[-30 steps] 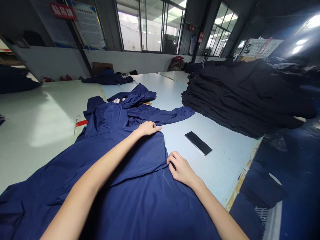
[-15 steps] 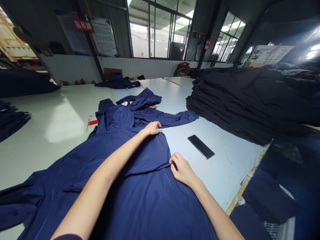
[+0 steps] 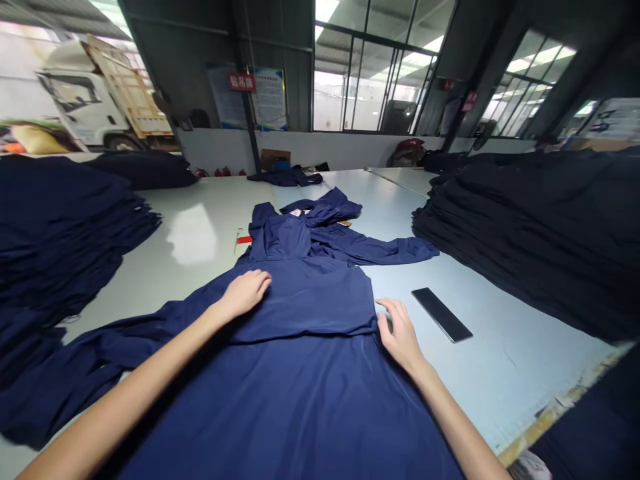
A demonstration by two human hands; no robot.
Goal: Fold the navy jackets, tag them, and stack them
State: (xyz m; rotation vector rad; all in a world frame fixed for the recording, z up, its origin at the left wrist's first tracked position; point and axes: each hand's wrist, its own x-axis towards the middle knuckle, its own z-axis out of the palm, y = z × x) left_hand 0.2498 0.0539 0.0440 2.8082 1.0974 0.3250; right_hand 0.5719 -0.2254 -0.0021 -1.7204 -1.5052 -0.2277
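Navy jacket (image 3: 305,400): panel (image 3: 315,300) folded over; sleeves (image 3: 395,251) spread, unfolded.
Left hand (image 3: 247,292): loose, on panel.
Right hand (image 3: 400,330): thumb, forefinger parted at edge.

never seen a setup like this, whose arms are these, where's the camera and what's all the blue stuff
There is no machine here: these are a person's bare hands, seen from a camera on that person's head, looking forward and down. A navy garment lies across the table. The left hand is at its upper part; the right hand is at its right edge, though whether it grips is unclear. A phone-like slab lies beyond it, between two dark cloth stacks.
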